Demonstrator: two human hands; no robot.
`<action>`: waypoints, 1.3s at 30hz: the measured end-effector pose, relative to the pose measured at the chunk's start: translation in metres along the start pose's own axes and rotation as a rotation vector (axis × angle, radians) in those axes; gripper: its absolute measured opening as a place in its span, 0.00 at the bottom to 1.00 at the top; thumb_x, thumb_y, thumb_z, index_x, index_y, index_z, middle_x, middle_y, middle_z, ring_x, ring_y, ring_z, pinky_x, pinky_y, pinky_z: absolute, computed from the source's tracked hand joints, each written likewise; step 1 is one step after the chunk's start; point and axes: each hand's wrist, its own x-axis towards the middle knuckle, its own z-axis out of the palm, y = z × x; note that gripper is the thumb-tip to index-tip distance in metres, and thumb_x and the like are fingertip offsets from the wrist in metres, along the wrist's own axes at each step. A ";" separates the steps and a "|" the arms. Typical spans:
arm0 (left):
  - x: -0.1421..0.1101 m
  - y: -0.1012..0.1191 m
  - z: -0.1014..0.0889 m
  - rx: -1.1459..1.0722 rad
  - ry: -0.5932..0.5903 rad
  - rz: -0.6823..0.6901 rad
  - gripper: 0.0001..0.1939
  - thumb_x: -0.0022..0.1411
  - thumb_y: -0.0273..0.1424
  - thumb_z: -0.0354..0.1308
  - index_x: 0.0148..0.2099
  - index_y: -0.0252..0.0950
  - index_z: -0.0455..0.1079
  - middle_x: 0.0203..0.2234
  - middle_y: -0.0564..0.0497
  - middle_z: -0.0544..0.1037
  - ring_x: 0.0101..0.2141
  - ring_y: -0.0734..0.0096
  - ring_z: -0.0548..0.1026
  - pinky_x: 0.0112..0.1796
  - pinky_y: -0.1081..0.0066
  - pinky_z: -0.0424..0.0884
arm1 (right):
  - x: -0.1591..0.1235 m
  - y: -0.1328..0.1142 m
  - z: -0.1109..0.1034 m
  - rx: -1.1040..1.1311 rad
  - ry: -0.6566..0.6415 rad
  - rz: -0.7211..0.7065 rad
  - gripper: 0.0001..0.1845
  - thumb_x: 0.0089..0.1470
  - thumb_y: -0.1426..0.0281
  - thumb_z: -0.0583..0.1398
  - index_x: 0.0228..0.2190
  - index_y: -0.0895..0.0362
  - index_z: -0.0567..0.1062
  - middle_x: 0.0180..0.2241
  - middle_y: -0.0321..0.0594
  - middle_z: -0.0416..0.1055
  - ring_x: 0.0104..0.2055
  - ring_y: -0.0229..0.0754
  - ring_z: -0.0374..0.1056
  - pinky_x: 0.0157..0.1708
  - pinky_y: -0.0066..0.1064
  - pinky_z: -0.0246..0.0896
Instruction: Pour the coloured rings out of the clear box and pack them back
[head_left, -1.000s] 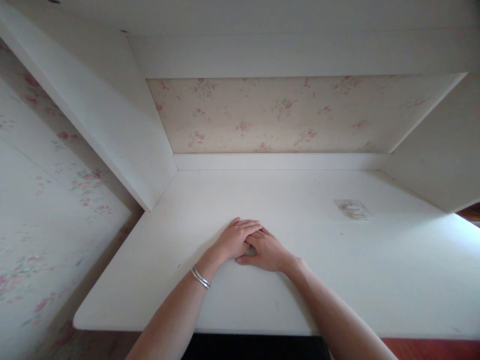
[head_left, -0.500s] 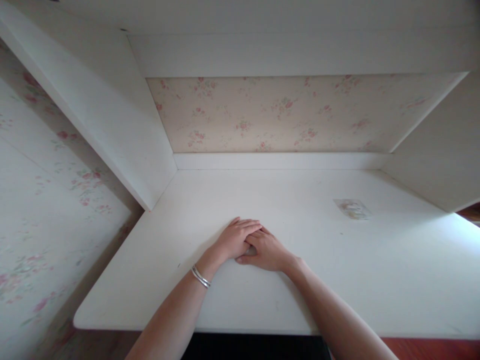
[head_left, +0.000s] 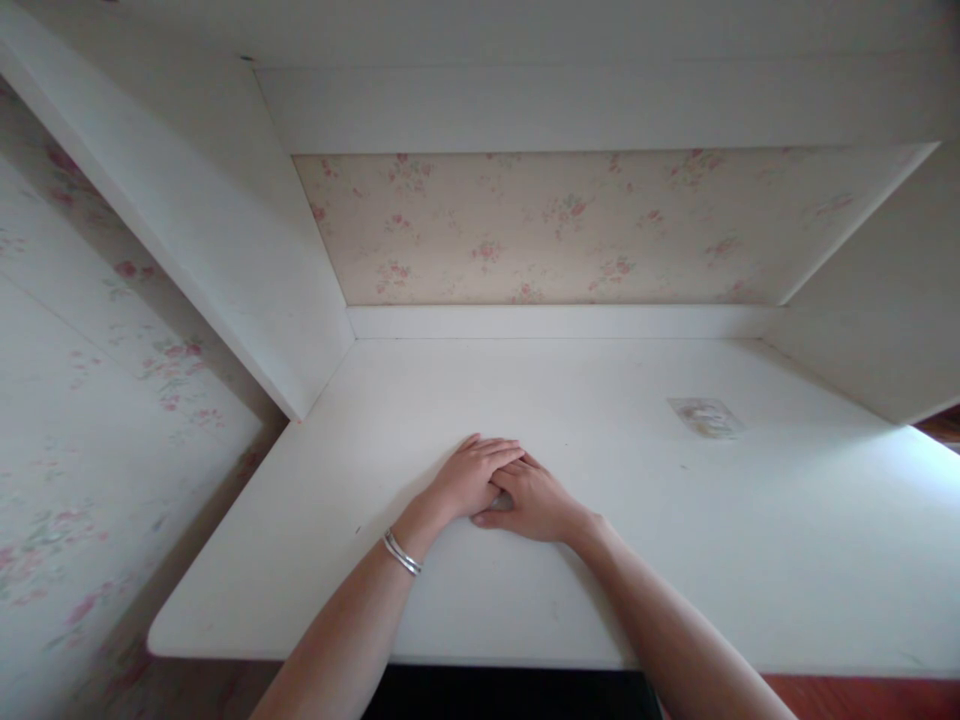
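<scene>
My left hand lies flat across the fingers of my right hand, near the middle of the white desktop. The left fingers are stretched out and hold nothing that I can see. Most of the right fingers are covered by the left hand; the right thumb points left along the desk surface. A silver double bangle circles my left wrist. Whether anything lies beneath the stacked hands is hidden.
A small clear plastic packet or sticker is on the desk to the right. White side panels and an overhead shelf frame the desk. Floral wallpaper shows behind. The desk's front edge runs below my forearms.
</scene>
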 end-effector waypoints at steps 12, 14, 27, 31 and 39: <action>0.000 0.000 0.001 0.011 -0.001 -0.001 0.33 0.51 0.20 0.50 0.59 0.45 0.58 0.58 0.54 0.64 0.57 0.71 0.60 0.60 0.61 0.46 | -0.001 0.001 0.000 0.006 -0.001 -0.008 0.27 0.45 0.53 0.62 0.44 0.55 0.73 0.51 0.43 0.68 0.57 0.48 0.57 0.58 0.42 0.43; 0.000 -0.001 0.001 0.009 0.002 0.004 0.33 0.51 0.20 0.50 0.59 0.45 0.58 0.58 0.55 0.64 0.57 0.72 0.60 0.60 0.61 0.46 | -0.001 0.001 0.000 0.006 -0.002 -0.012 0.28 0.45 0.53 0.62 0.45 0.55 0.72 0.51 0.43 0.68 0.58 0.48 0.57 0.59 0.42 0.43; 0.000 0.000 0.000 0.007 0.002 -0.003 0.33 0.51 0.20 0.50 0.59 0.45 0.59 0.58 0.55 0.63 0.57 0.71 0.60 0.60 0.61 0.46 | 0.000 0.000 0.000 0.000 0.001 -0.003 0.28 0.45 0.53 0.63 0.45 0.55 0.73 0.50 0.43 0.69 0.57 0.48 0.57 0.58 0.42 0.43; 0.000 -0.002 0.002 0.000 0.008 0.014 0.33 0.51 0.20 0.49 0.60 0.45 0.58 0.58 0.55 0.63 0.57 0.72 0.60 0.60 0.61 0.46 | -0.001 0.001 0.000 -0.005 0.005 -0.007 0.27 0.45 0.53 0.63 0.44 0.56 0.73 0.50 0.43 0.69 0.57 0.48 0.58 0.58 0.41 0.43; 0.000 -0.002 0.001 0.000 -0.002 0.006 0.33 0.51 0.20 0.49 0.60 0.45 0.58 0.58 0.55 0.63 0.57 0.72 0.59 0.60 0.61 0.46 | 0.000 0.000 0.000 -0.001 0.000 -0.004 0.26 0.45 0.54 0.63 0.43 0.55 0.73 0.50 0.43 0.69 0.56 0.48 0.58 0.57 0.42 0.46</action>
